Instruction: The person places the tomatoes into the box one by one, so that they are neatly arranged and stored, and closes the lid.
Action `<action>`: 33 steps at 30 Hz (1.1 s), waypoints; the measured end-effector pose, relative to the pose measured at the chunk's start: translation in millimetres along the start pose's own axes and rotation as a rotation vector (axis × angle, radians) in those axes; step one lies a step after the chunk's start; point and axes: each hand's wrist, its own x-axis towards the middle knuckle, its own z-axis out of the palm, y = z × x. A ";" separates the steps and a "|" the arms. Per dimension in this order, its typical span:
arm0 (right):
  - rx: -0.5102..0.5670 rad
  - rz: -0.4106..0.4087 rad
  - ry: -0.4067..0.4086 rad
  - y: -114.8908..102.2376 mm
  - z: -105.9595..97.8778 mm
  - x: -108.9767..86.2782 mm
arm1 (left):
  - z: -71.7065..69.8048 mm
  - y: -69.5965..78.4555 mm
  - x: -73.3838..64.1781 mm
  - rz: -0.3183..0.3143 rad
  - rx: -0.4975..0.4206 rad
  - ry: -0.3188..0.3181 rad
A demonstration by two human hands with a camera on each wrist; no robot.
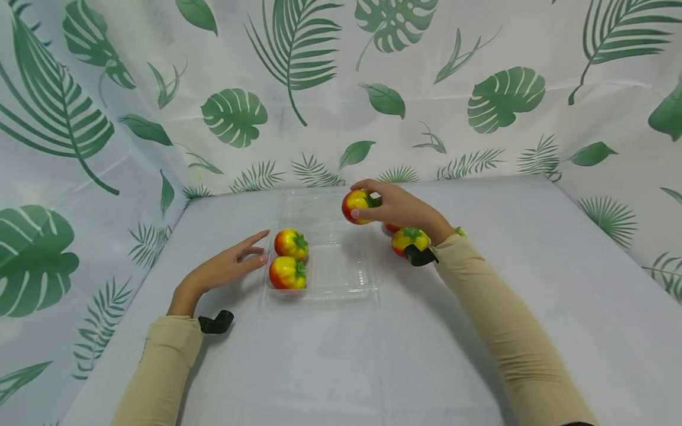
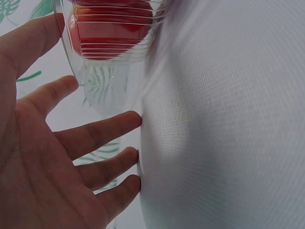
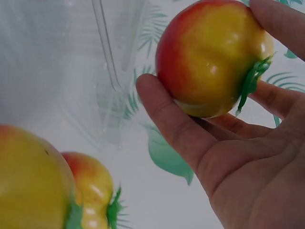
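My right hand [image 1: 396,207] holds a glossy red-and-yellow tomato [image 1: 356,206] with a green leafy top, thumb and fingers spread round it in the right wrist view. It is above the back right part of a clear plastic box [image 1: 341,290] with its lid [image 1: 311,207] folded back. Inside the box, along its left side, sit two similar tomatoes [image 1: 291,244]. At the box's left wall is my left hand [image 1: 226,266], its fingers extended; in the left wrist view the thumb and index fingertips meet the clear plastic.
Right of the box, partly hidden by my right hand and forearm, more tomatoes [image 1: 409,241] lie on the white tabletop [image 1: 330,361]. A leaf-patterned curtain [image 1: 330,77] rises behind the table and along both sides. Each wrist carries a black camera mount [image 1: 215,322].
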 end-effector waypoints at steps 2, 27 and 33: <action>0.009 0.000 -0.002 -0.5 3.5 0.6 | 0.1 -0.2 -0.1 0.000 0.000 0.002; 0.051 -0.066 0.029 -5.3 35.2 8.3 | 0.0 0.9 0.2 -0.021 -0.004 0.003; 0.037 -0.063 0.022 -8.5 41.5 8.6 | 0.1 1.5 0.3 -0.022 0.006 0.007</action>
